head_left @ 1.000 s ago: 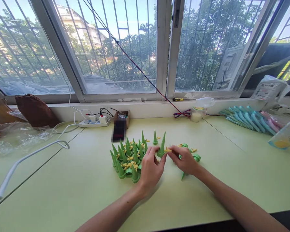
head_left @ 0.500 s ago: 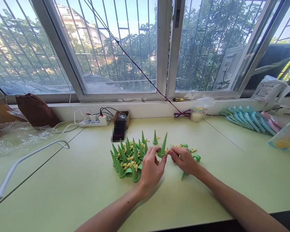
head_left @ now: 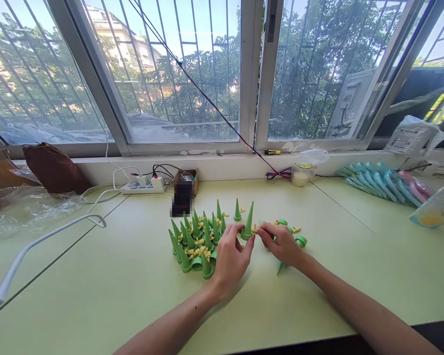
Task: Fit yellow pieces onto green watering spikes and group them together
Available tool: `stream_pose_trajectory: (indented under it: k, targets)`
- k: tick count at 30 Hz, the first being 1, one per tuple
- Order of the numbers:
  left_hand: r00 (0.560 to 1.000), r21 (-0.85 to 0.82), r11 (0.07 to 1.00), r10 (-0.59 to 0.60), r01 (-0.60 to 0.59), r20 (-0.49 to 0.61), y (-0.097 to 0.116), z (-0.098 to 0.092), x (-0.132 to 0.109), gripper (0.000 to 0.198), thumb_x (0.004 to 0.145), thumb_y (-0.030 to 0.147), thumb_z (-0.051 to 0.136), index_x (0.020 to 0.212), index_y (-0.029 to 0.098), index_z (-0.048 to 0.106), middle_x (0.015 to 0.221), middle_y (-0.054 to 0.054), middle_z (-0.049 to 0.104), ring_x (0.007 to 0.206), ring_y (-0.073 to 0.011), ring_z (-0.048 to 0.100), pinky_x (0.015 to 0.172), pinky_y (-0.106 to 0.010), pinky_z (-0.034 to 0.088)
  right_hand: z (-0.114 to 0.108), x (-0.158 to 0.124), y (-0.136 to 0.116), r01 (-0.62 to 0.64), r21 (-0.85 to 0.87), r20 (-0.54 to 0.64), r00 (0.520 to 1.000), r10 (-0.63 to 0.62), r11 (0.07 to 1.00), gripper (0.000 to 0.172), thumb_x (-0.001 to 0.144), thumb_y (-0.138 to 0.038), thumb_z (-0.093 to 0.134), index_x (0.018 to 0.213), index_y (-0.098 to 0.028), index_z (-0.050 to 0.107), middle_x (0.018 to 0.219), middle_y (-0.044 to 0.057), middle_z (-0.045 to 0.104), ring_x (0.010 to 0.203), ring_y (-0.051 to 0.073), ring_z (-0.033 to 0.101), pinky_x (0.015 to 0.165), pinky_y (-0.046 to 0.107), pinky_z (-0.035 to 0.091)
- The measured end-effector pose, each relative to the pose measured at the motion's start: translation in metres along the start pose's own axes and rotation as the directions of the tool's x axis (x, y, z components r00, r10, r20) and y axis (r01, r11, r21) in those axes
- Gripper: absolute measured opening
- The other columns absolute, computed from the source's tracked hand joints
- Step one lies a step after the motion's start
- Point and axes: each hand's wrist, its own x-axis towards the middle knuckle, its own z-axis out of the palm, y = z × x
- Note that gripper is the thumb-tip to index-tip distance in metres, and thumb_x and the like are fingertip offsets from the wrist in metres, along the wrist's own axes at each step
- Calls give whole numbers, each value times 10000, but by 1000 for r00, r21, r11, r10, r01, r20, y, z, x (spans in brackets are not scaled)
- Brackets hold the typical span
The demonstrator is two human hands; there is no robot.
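My left hand (head_left: 232, 254) grips the base of a green plastic watering spike (head_left: 248, 222) between thumb and fingers, its point upward. At the right side of that base, my right hand (head_left: 283, 242) pinches a small yellow valve (head_left: 255, 229); its inner end is partly hidden by the fingertips. Left of my left hand stands a cluster of similar green spikes (head_left: 185, 260), several with yellow valves (head_left: 199, 251) on them. One more spike (head_left: 237, 212) stands apart behind. Loose green caps (head_left: 301, 241) and yellow pieces lie around my right hand, which partly covers them.
A small box (head_left: 190, 178) and a white power strip (head_left: 144, 186) sit at the back by the window. A white charging cable (head_left: 48, 236) loops over the left side. A jar (head_left: 301, 175) and blue-green packs (head_left: 381, 182) are at the back right.
The spike in my left hand has gone from a rightward lean to nearly upright, its tip shifting slightly left. My right fingers remain at the yellow valve.
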Motion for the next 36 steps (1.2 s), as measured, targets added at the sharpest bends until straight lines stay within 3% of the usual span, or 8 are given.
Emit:
stream_pose_trajectory:
  k: [4,8,14,20,29,36]
  targets:
    - [1000,-8,1000,-11,11,-5,0,0,1,174,928,316,636,1059,204,611,940,-7,619,540,-91,492,537,-252,402,0,-1,0,11,-14,-21,1000,-11,1000,195,1024,-369,509,994,-206,612,589,-62,464,515,119,411,529,238,353]
    - [1000,-7,1000,0,0,5,-1,1,0,168,934,319,630,1053,202,609,939,-10,616,544,-89,493,543,-252,408,-1,-1,-1,27,-8,-14,1000,-27,1000,223,1033,-359,490,904,-209,593,591,-55,491,519,116,421,546,237,372]
    - [1000,10,1000,22,-22,3,-1,1,0,166,934,311,631,1057,202,610,893,-3,607,535,-89,480,536,-249,399,-1,1,-1,9,-17,12,1000,-9,1000,411,1061,-393,402,698,-218,483,561,-27,529,499,117,449,542,243,391]
    - [1000,15,1000,9,-9,-8,1,0,1,178,926,312,640,1061,198,615,919,-16,633,543,-94,501,521,-247,397,-1,0,-5,-5,4,-29,1000,5,1000,226,1017,-419,507,957,-213,577,609,-40,530,537,129,464,528,241,387]
    - [1000,41,999,26,-26,2,0,2,-2,155,930,296,632,1045,193,616,850,3,614,533,-96,499,545,-250,407,-1,1,-1,7,-51,6,1000,-7,999,411,1053,-393,408,683,-219,446,556,-37,482,505,118,413,537,253,351]
    - [1000,15,1000,14,-14,-5,1,-1,2,143,928,296,638,1033,203,609,913,-11,617,552,-98,503,534,-250,397,0,1,-6,-9,18,-31,999,9,1000,233,1014,-429,513,949,-213,573,631,-30,536,551,133,470,530,246,393]
